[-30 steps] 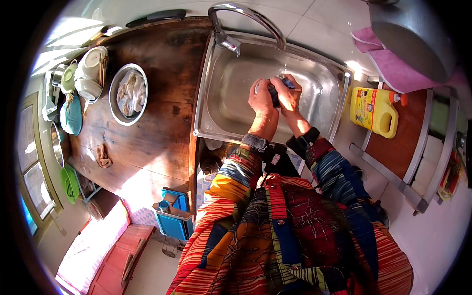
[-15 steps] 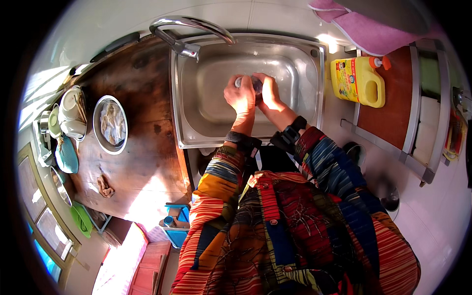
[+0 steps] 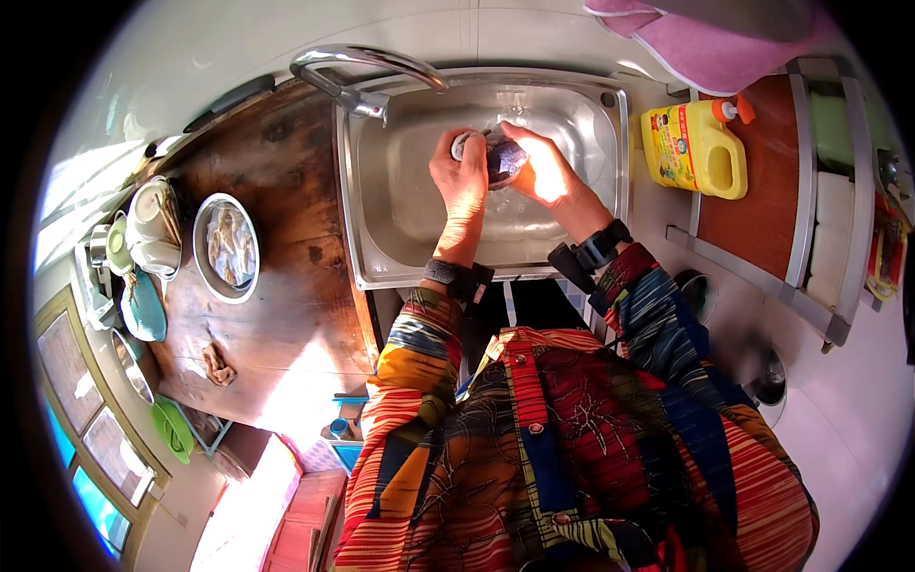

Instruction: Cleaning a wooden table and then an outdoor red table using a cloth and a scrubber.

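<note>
Over the steel sink (image 3: pixel 381 214), both my hands are close together around a dark purple, rounded thing (image 3: pixel 506 160) with a grey-white part at its left. Its kind is hard to make out. My left hand (image 3: pixel 459 174) is closed around the grey-white end. From the other side, my right hand (image 3: pixel 551 172) curves about the purple end, its thumb and fingers at the edge; bright sunlight falls on it. Above and to the left arches the chrome faucet (image 3: pixel 367 59); I cannot tell whether water runs from it.
Left of the sink, a wooden counter (image 3: pixel 276 334) holds a metal bowl (image 3: pixel 250 291) with a plastic bag inside, a crumpled brown cloth (image 3: pixel 217 365) and stacked dishes (image 3: pixel 152 214). A yellow detergent jug (image 3: pixel 694 153) with an orange pump stands right, beside a metal-edged shelf (image 3: pixel 748 224). A pink cloth (image 3: pixel 701 48) hangs above.
My right hand has shifted a little right and opened wider around the purple thing, showing more of it. My left hand has moved slightly left. The view has shifted a little.
</note>
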Available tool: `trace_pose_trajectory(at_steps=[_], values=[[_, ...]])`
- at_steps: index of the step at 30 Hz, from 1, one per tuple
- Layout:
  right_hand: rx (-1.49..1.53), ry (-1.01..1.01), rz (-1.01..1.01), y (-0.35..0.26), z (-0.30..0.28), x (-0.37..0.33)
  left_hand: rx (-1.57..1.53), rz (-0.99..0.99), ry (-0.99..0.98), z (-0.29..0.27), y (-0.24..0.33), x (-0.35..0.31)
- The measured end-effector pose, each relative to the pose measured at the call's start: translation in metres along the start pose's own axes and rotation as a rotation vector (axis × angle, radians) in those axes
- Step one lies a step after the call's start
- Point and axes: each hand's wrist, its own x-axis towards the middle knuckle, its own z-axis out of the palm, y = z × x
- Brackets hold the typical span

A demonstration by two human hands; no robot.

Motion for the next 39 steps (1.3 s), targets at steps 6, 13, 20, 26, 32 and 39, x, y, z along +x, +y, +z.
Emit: trace_pose_trajectory(at_steps=[6,13,20,26,32,39], values=[[-1.444,0.245,-0.150,0.006,-0.093,0.002,-0.287,-0.581,0.138,-0.033,-0.021,0.007],[-1.105,0.255,0.006,0.000,-0.063,-0.023,-0.249,-0.689,0.151,-0.061,-0.014,-0.003],[-1.388,0.650,-0.485,-0.018,-0.064,-0.102,-0.336,-0.534,0.179,-0.167,-0.011,0.007],[-1.189,1.000,-0.813,-0.001,-0.117,-0.244,-0.253,-0.509,0.447,-0.258,-0.007,-0.023],[-1.530,1.763,-0.342,0.021,-0.225,-0.340,-0.050,-0.723,0.491,-0.339,-0.058,-0.045],[-1.440,1.726,0.017,0.018,-0.248,-0.358,1.139,-0.220,0.810,-0.291,-0.037,-0.034]])
